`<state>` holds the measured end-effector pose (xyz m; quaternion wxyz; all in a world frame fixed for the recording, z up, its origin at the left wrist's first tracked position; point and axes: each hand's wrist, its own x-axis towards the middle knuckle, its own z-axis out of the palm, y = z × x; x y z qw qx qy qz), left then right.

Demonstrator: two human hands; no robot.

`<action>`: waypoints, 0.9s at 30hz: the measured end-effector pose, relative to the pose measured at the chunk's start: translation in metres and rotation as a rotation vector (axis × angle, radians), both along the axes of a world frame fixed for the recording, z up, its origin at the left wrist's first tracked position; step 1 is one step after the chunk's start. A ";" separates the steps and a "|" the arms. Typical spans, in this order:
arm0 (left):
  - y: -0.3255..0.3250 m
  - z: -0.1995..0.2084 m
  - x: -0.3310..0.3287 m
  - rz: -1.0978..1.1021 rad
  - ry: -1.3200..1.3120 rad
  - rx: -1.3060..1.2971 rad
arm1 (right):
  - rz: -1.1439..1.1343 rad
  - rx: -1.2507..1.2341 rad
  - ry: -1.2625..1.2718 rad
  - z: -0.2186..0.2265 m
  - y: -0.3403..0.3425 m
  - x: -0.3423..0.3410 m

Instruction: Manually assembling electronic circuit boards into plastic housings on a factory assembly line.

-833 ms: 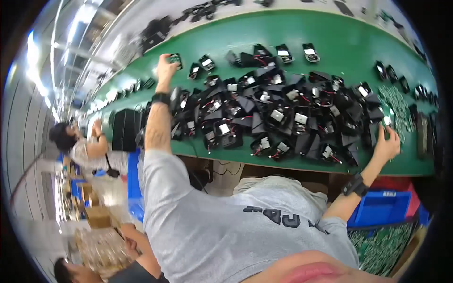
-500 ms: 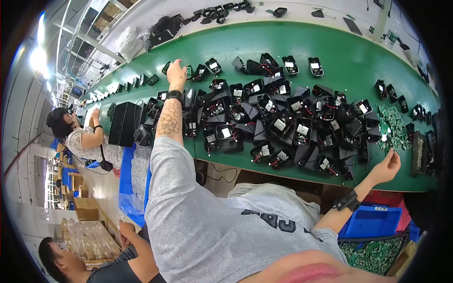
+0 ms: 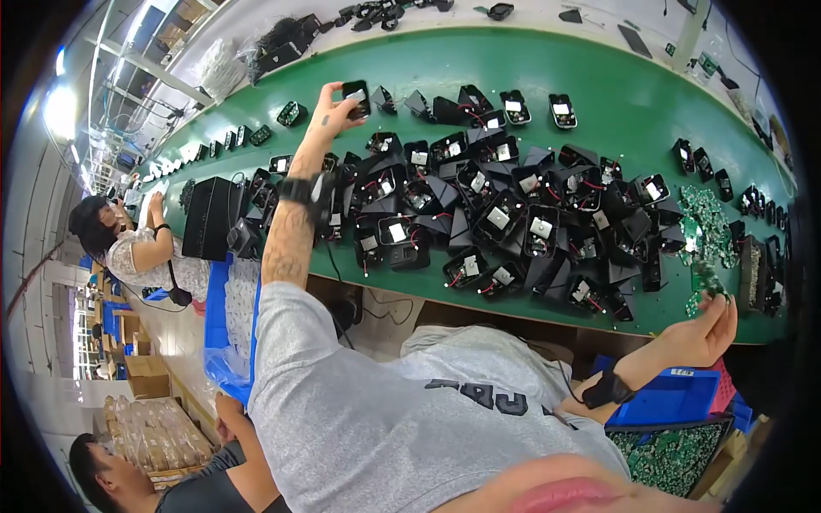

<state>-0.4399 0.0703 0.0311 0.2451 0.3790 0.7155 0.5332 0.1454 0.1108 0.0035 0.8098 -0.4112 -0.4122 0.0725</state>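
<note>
At the far left of the bench, my left hand [image 3: 332, 111] is closed around a small black device housing [image 3: 357, 101] with a pale part on it. Over the right side, the fingers of my right hand [image 3: 705, 327] pinch a green circuit board [image 3: 707, 282], just in front of a pile of small green circuit boards [image 3: 708, 224]. Between my hands lies a broad heap of black housings [image 3: 499, 214], many with white labels or parts inside and red wires. Another single housing [image 3: 292, 114] stands left of my left hand.
The green bench [image 3: 581, 77] stretches across the view. A narrow box [image 3: 753, 274] stands at its right end. Below are a blue bin [image 3: 667, 398] and a crate of circuit boards [image 3: 671, 453]. A black box [image 3: 208, 218] stands on the left, where two other people are nearby.
My left hand has moved a little right and farther out, now with a housing in its fingers. My right hand has lifted a circuit board from near the pile. The view has shifted slightly.
</note>
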 end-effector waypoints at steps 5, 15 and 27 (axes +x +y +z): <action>-0.048 0.034 0.192 -0.332 -0.312 0.022 | 0.971 -0.473 0.034 0.018 -0.056 -0.091; -0.062 0.008 0.283 -0.425 -0.412 0.092 | 1.435 -0.473 -0.049 0.009 -0.054 -0.125; -0.069 0.001 0.292 -0.438 -0.355 0.026 | 1.299 -0.515 -0.137 0.003 -0.057 -0.131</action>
